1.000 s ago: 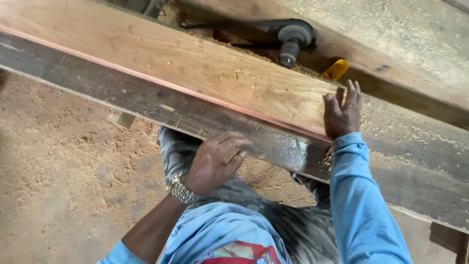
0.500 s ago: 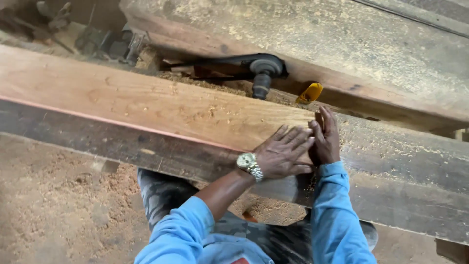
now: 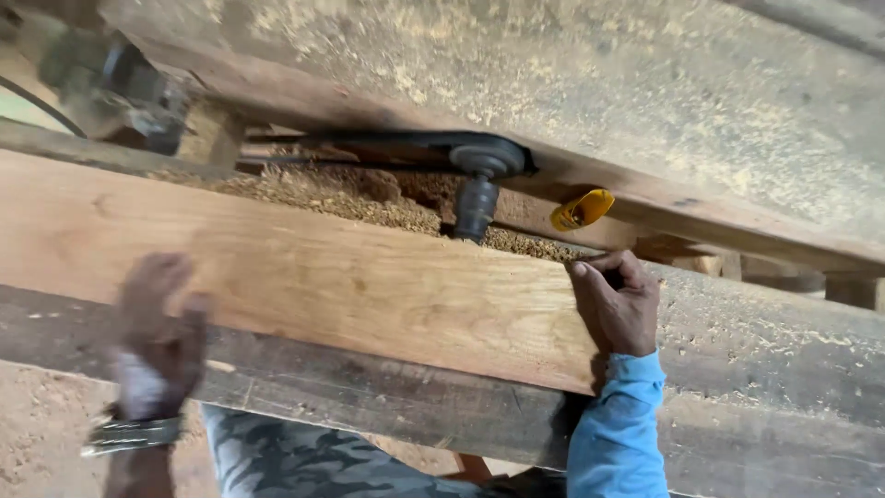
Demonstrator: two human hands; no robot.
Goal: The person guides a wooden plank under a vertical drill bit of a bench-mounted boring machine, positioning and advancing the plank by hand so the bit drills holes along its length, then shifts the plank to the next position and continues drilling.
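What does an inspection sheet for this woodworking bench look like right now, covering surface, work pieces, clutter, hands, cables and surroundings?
Surface: long, dark, worn bench beam, dusted with sawdust.
Job's things: pale plank lying lengthwise along the bench; its end is at the right hand.
Clutter: heap of sawdust behind the plank; small yellow object beyond it.
Hands: right hand curled over the plank's end corner; left hand, blurred, against the plank's near edge, watch on the wrist.
Cables: dark belt running to a pulley on a spindle; thin dark line at far left, unclear.
Surroundings: second rough timber above; sawdust-covered floor below.
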